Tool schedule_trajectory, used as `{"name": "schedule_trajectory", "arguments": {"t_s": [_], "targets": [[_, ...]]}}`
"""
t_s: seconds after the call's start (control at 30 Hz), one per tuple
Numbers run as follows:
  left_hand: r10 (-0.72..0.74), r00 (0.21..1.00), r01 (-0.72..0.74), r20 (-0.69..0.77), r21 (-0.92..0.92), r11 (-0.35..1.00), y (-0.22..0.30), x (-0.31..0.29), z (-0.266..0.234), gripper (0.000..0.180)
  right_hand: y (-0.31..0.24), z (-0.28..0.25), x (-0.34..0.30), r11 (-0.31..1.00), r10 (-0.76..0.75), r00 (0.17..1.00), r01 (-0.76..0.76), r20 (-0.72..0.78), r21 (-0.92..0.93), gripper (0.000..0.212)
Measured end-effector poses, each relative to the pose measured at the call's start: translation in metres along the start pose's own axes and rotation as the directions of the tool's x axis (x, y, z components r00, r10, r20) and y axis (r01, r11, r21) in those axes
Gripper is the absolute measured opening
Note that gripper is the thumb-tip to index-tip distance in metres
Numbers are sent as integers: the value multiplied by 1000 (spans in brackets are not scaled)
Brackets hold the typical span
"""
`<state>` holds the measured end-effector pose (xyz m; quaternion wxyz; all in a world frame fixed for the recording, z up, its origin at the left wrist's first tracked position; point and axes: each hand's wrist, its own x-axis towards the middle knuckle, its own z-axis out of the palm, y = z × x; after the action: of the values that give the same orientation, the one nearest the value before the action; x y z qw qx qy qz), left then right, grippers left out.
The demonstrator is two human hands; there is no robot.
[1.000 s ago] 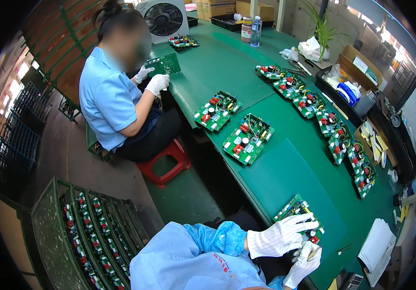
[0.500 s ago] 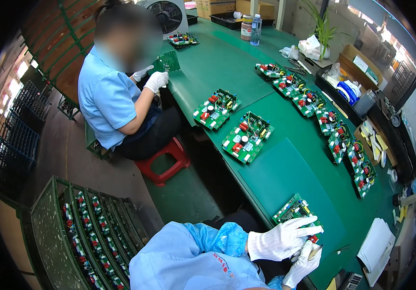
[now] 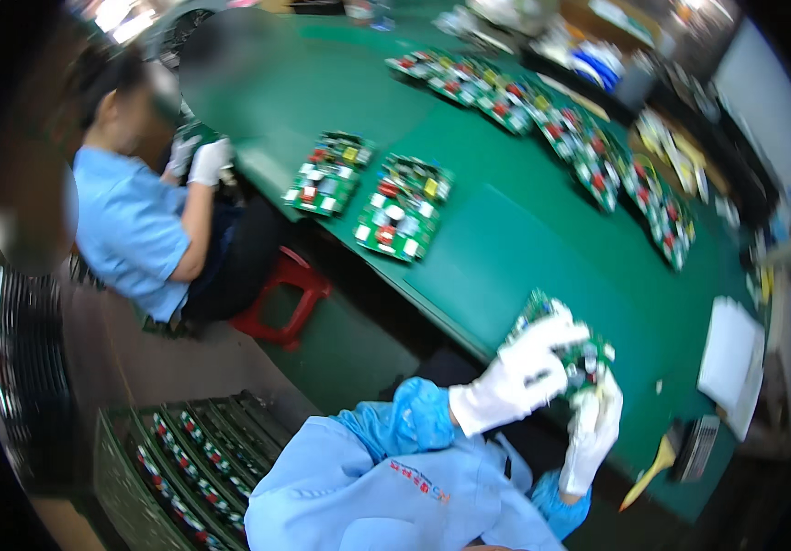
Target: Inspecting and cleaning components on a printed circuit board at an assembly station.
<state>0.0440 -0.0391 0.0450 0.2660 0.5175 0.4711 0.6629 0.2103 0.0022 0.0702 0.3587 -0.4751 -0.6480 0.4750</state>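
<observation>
Working over the board point(image 3: 588, 358) at the near edge of the surface point(image 3: 496, 248), the two gloved hands are close together. The left hand point(image 3: 516, 372) reaches across its top; the right hand point(image 3: 594, 418) meets its near right end. The left fingers are partly apart; whether they clamp the board or only rest on it, I cannot tell. The right fingers bend at the board's edge, and blur hides whether they pinch anything. Nor can I tell if the board lies flat or tilted.

Handling it well, I judge, means bearing on rim and bare patches rather than on the raised parts, which could bend under a palm. The left hand should steady lightly, leaving fine work to the right. A pair of boards point(image 3: 404, 209) and the far row of boards point(image 3: 597, 174) are well apart from both hands. The brush point(image 3: 657, 464) is near the right hand, so mind that wrist.
</observation>
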Motion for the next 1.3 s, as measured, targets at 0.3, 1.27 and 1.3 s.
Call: {"name": "schedule_trajectory", "arguments": {"t_s": [0.3, 1.27, 1.3], "targets": [[-232, 970, 237, 68, -77, 968, -3, 4, -12, 12, -4, 7, 7, 866, -389, 921, 373, 21, -332, 35], [-31, 999, 31, 32, -5, 1000, -7, 1, -3, 7, 2, 11, 2, 639, -589, 807, 501, 48, -583, 41], [-31, 999, 31, 34, -6, 999, -7, 2, -3, 7, 2, 12, 3, 630, -608, 793, 506, 32, -589, 42]]}}
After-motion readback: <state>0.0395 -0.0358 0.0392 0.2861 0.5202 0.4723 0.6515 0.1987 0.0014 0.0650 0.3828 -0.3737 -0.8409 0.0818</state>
